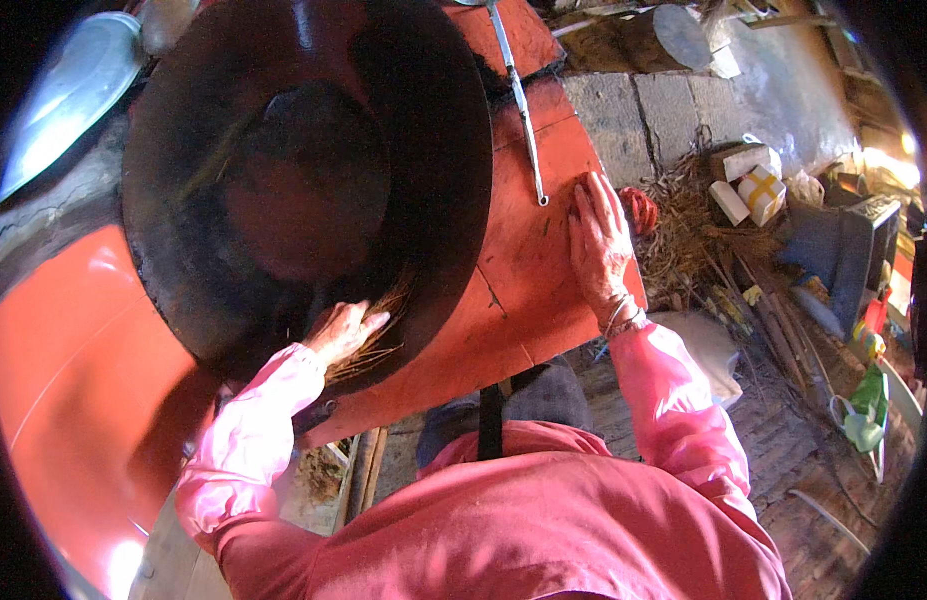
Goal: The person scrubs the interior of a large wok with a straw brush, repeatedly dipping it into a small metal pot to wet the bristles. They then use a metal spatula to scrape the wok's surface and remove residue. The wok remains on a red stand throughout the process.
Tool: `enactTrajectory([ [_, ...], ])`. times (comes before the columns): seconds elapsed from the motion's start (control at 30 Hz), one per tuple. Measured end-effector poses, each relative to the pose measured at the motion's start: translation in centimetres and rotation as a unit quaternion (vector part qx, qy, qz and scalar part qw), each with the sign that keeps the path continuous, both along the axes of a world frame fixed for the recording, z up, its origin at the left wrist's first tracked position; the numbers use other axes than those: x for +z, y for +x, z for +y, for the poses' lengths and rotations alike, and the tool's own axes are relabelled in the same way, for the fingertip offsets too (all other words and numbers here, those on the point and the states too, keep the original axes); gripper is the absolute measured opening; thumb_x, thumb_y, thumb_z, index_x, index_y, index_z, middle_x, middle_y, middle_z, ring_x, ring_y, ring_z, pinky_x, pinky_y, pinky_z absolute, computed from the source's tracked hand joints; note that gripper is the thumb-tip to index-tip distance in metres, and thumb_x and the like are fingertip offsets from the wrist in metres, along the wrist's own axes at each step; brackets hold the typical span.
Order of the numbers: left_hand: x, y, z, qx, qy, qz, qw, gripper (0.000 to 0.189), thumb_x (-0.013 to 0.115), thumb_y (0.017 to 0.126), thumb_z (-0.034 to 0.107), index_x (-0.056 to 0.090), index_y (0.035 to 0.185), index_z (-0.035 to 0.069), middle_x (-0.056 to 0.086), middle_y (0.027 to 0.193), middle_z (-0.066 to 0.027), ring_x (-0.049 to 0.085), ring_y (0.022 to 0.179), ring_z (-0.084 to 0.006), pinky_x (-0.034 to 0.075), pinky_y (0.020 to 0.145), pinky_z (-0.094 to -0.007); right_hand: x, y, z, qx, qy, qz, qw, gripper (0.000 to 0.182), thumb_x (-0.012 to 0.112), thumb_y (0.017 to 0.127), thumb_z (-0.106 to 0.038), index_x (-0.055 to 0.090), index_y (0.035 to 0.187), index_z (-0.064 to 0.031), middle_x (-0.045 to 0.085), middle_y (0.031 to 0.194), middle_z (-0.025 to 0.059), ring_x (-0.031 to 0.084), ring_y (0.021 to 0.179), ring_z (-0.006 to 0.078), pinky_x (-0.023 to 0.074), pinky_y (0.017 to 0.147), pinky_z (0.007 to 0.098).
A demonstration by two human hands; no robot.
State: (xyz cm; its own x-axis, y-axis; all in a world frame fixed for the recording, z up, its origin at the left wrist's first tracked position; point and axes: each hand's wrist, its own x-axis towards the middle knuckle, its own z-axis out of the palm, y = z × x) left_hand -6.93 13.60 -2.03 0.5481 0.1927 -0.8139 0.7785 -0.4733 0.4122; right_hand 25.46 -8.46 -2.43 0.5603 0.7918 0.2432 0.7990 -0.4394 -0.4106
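Note:
A large dark wok point(441, 187) is set into a red-tiled stove top point(538, 285). My left hand point(342, 330) reaches over the wok's near side and grips a brush of thin brown bristles point(381, 330), which lies against the inner wall. Dark liquid point(306, 202) seems to fill the bottom of the wok, though shadow hides much of it. My right hand point(604, 244) rests palm down on the tiles by the right edge, holding nothing. Just left of its fingers lies the long metal handle of a ladle point(527, 124).
A metal lid or basin point(73, 97) stands at the upper left. Beyond the stove's right edge are dry husks point(681, 202), a red bundle point(639, 210), small white boxes point(760, 191) and long sticks point(778, 330) on the floor. A cut log point(681, 37) lies farther back.

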Motion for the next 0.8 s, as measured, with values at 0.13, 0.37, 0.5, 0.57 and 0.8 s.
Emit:
enactTrajectory([
  [0.13,-7.1,5.3,1.8,0.085,0.193,0.033,0.977,0.049,0.044,0.091,0.048,0.060,0.089,0.002,0.061,0.099,-0.0253,0.058,0.096,-0.0407,0.046,0.077,-0.0489,0.1,-0.4,0.5,0.010,0.002,-0.007,1.000,0.037,0.057,0.079,-0.004,0.056,0.116,-0.0007,0.046,0.132,0.0134,0.044,0.122,0.0313,0.0398,0.099,0.0388],
  [0.37,-5.6,4.8,2.0,0.113,0.126,0.021,0.985,0.045,0.045,0.091,0.044,0.059,0.101,0.002,0.058,0.105,-0.0246,0.056,0.100,-0.0390,0.043,0.085,-0.0481,0.5,-0.6,1.2,0.013,-0.005,-0.007,1.000,0.038,0.056,0.079,-0.004,0.056,0.117,-0.0018,0.047,0.132,0.0134,0.044,0.122,0.0317,0.0390,0.099,0.0394],
  [0.5,0.3,4.6,-0.1,-0.032,0.037,0.083,0.995,0.043,0.047,0.090,0.044,0.059,0.098,0.003,0.058,0.100,-0.0254,0.056,0.098,-0.0398,0.044,0.084,-0.0474,0.2,-0.2,0.3,-0.009,-0.020,-0.008,1.000,0.038,0.056,0.079,-0.003,0.057,0.117,-0.0022,0.047,0.132,0.0133,0.045,0.122,0.0316,0.0397,0.098,0.0398],
  [0.57,-3.5,5.3,1.2,-0.016,0.091,0.099,0.991,0.043,0.046,0.090,0.043,0.057,0.105,0.005,0.058,0.107,-0.0260,0.054,0.103,-0.0424,0.042,0.090,-0.0501,0.2,-0.3,0.4,-0.002,-0.015,-0.011,1.000,0.038,0.056,0.079,-0.003,0.057,0.117,-0.0021,0.047,0.132,0.0133,0.045,0.122,0.0316,0.0398,0.098,0.0399],
  [0.8,-9.4,13.5,10.7,0.146,0.128,0.040,0.980,0.044,0.043,0.092,0.039,0.052,0.116,0.003,0.052,0.119,-0.0242,0.053,0.110,-0.0363,0.043,0.090,-0.0476,0.7,-0.8,0.9,0.001,-0.036,-0.019,0.999,0.041,0.057,0.077,-0.002,0.056,0.118,-0.0024,0.046,0.133,0.0125,0.044,0.123,0.0310,0.0393,0.099,0.0394],
])
